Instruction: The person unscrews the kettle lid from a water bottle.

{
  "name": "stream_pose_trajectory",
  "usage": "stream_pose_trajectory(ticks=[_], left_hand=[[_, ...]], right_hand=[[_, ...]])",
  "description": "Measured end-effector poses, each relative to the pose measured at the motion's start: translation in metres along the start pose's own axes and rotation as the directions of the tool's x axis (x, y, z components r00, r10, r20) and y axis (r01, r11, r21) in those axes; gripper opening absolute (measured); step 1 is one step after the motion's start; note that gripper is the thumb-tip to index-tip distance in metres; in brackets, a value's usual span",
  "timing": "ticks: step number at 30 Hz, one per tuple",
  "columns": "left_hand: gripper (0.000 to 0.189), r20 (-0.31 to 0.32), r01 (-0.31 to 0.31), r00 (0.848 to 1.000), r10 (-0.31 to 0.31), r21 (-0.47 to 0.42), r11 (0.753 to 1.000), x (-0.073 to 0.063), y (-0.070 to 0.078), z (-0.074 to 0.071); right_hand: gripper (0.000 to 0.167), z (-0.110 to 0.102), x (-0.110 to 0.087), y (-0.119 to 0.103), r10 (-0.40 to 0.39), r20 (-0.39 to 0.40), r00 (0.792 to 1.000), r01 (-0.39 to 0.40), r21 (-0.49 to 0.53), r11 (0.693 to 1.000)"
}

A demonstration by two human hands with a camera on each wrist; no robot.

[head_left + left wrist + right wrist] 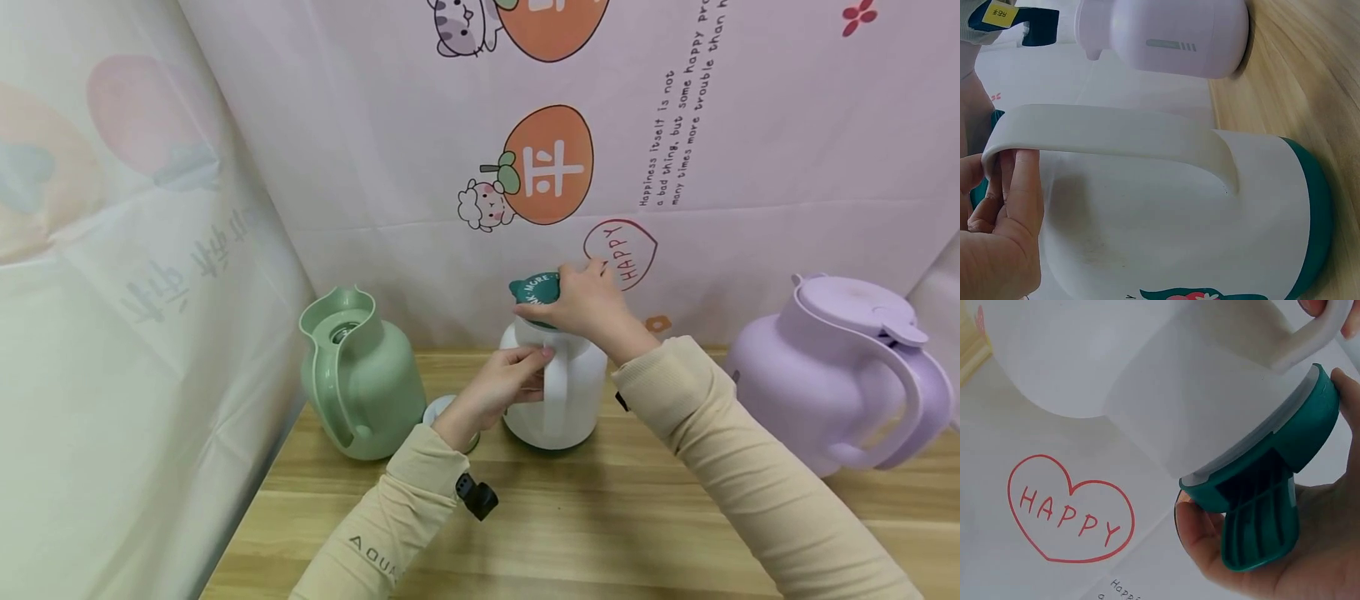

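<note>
A person works at a white jug (587, 392) in the centre of the frame, standing on a wooden table (562, 533), with the left hand (501, 382) curled round the upper part of its handle (555, 392) and the right hand (592, 302) gripping the green lid (538, 289) at the jug's mouth, thumb on one side and fingers on the other. A green jug (386, 387) stands at left, a purple one (795, 383) at right. In the right wrist view, a ribbed tab (1263, 522) juts from the lid; whether the lid sits fully home is hard to tell from that angle. Good handling here likely means a firm handle hold to stop the jug twisting, a level lid, and even pressure from both sides of the right hand's grip.
</note>
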State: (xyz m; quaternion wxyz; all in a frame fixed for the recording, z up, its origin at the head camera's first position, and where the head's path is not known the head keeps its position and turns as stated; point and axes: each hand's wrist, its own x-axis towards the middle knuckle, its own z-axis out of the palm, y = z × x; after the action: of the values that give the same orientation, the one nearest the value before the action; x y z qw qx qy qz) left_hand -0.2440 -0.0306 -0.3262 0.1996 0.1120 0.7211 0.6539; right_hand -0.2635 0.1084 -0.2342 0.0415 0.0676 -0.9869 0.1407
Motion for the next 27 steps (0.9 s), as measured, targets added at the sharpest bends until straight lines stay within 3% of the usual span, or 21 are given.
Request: stream_pose_trajectory(ticks=[8,15,27], left_hand=[[0.044,0.037,0.000,0.999,-0.001,0.003,1.000,-0.0001,0.0015,-0.0024],[0.045,0.085,0.002,0.996,-0.001,-0.007,1.000,0.0000,0.0022,-0.0054],[0.044,0.085,0.018,0.996,-0.016,-0.015,1.000,-0.0005,0.0001,-0.0070]], right_hand=[[0.075,-0.0070,0.0045,0.0058,-0.067,0.080,0.995,0.064,0.044,0.997],[0.067,-0.0080,0.0083,0.0103,-0.202,0.172,0.964,0.171,0.184,0.968],[0.086,-0.0010,0.0047,0.0074,-0.081,0.096,0.992,0.073,0.077,0.994]])
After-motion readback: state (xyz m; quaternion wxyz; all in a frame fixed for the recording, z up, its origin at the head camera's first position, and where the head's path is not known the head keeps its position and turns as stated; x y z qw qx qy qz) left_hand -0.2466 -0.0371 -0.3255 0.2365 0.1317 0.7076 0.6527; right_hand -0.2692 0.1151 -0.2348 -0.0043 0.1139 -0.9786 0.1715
